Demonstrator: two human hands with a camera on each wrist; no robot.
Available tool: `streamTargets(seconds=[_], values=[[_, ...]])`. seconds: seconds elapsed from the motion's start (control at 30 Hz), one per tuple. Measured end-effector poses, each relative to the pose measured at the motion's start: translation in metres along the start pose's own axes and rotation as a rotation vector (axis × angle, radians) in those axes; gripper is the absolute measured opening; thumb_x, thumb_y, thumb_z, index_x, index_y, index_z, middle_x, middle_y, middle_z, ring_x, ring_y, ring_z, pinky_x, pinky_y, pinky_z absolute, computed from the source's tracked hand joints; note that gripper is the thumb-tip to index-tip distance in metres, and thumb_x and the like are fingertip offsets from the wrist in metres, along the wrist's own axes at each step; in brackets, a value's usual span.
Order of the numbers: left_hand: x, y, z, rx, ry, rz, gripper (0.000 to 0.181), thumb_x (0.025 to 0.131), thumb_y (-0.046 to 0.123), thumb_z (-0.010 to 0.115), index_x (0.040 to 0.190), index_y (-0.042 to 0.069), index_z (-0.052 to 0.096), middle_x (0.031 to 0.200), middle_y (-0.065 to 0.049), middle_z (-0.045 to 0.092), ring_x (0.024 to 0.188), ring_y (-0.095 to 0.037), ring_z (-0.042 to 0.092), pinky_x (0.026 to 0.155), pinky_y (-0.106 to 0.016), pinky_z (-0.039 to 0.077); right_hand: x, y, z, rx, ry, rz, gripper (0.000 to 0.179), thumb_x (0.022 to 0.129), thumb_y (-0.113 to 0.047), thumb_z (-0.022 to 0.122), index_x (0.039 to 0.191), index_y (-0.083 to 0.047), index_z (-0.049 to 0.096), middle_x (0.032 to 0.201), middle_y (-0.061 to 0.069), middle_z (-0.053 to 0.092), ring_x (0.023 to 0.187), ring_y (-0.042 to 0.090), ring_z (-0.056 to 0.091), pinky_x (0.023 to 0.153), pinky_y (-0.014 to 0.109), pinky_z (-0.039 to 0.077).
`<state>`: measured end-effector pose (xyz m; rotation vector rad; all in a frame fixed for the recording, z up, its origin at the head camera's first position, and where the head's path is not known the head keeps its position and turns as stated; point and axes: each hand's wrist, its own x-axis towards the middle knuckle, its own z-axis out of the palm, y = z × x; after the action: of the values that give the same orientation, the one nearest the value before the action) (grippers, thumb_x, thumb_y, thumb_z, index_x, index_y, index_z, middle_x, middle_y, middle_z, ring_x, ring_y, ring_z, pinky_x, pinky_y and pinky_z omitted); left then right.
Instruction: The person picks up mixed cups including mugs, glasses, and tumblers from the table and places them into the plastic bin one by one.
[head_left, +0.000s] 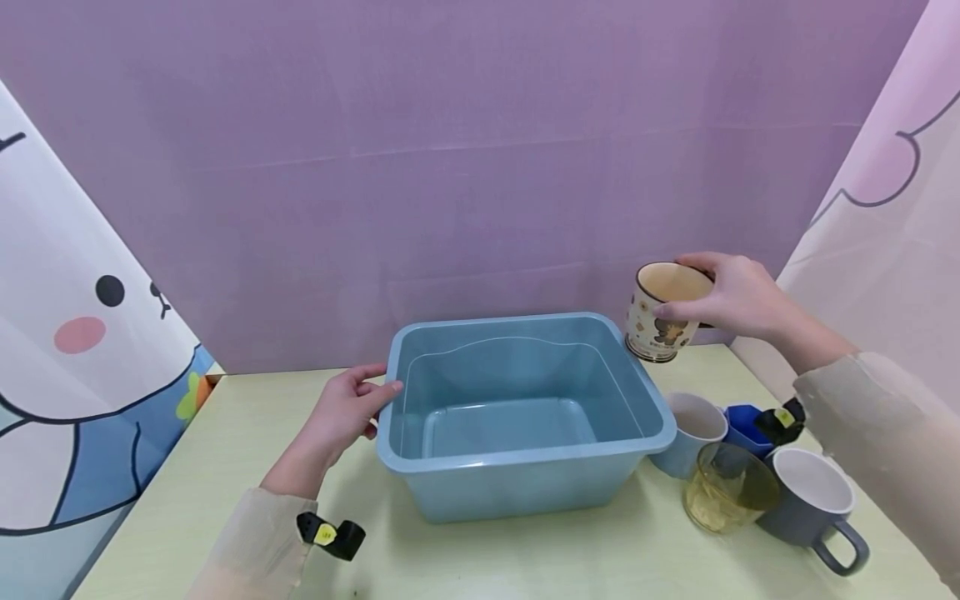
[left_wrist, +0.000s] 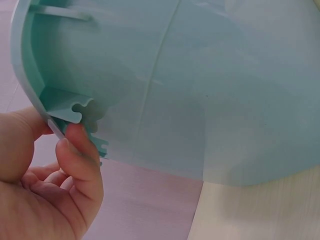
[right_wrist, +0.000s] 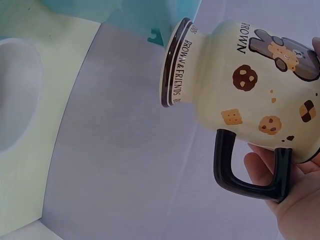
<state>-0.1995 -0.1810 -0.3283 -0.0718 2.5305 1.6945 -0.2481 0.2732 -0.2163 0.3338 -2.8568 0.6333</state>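
A cream mug [head_left: 651,321] with bear and cookie prints and a black handle [right_wrist: 252,187] is held up by my right hand [head_left: 738,300], thumb and fingers round its upper part. It hangs upright beyond the right back corner of a blue plastic basin [head_left: 517,467]. My left hand [head_left: 348,408] pinches the basin's left rim, with the thumb on top and curled fingers beneath, as the left wrist view shows. The inside of the basin shows only its bare floor.
Right of the basin stand a light blue mug [head_left: 693,429], a dark blue cup [head_left: 746,429], an amber glass [head_left: 727,492] and a dark grey mug [head_left: 806,500], close together on the pale table [head_left: 480,567]. A purple cloth wall [head_left: 480,167] rises behind.
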Motion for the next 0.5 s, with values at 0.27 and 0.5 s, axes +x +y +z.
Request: streamTargets(seconds=[0.27, 0.5], values=[[-0.0002, 0.0006, 0.0014, -0.001, 0.002, 0.003, 0.057, 0.092, 0.031, 0.061, 0.139, 0.006, 0.041, 0.084, -0.008, 0.063, 0.063, -0.015, 0.056, 0.052, -0.027, 0.048, 0.0002, -0.0056, -0.0005, 0.009, -0.01, -0.007, 0.086, 0.072, -0.05, 0.076, 0.138, -0.003, 0.045, 0.122, 0.022, 0.058, 0.1, 0.033, 0.056, 0.069, 0.035, 0.046], [-0.0002, 0.0, 0.001, -0.001, -0.005, 0.002, 0.059, 0.091, 0.032, 0.061, 0.14, 0.006, 0.04, 0.084, -0.007, 0.063, 0.063, -0.015, 0.056, 0.052, -0.028, 0.048, 0.0014, -0.0088, 0.0018, 0.02, -0.018, -0.012, 0.083, 0.072, -0.05, 0.076, 0.136, -0.006, 0.047, 0.12, 0.02, 0.059, 0.099, 0.032, 0.057, 0.068, 0.034, 0.047]])
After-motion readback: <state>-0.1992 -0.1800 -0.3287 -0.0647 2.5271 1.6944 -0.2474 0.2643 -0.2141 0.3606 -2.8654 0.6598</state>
